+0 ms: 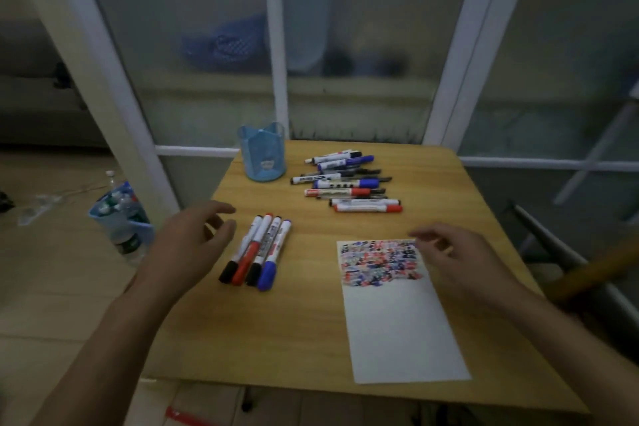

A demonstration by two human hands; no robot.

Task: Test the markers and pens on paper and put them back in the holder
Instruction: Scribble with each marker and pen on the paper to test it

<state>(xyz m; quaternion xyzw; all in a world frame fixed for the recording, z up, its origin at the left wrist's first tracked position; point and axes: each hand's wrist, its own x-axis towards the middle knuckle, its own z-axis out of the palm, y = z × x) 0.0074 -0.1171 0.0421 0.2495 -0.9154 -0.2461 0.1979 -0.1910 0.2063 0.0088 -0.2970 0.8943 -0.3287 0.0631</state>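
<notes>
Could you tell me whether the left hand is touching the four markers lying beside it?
Apart. The head view shows bare table between the left hand and the four markers.

Table (311,328): wood-grain top, light yellow-brown, smooth, soft sheen.
Paper (401,332): white sheet, matt, flat; upper part covered with dense red, blue and black ink marks.
Holder (264,153): light blue mesh, looks like fine perforated metal or plastic, cannot tell which; semi-matt.
Four markers (257,251): white plastic barrels, printed labels, glossy caps in black, red, black and blue.
Marker pile (349,181): smooth plastic barrels, mostly white, some dark; glossy coloured caps.
Window frame (276,45): white, smooth, painted or coated.
Panes (373,45): glass, cloudy, dull.
Floor (52,287): pale tiles, smooth, low sheen.
</notes>
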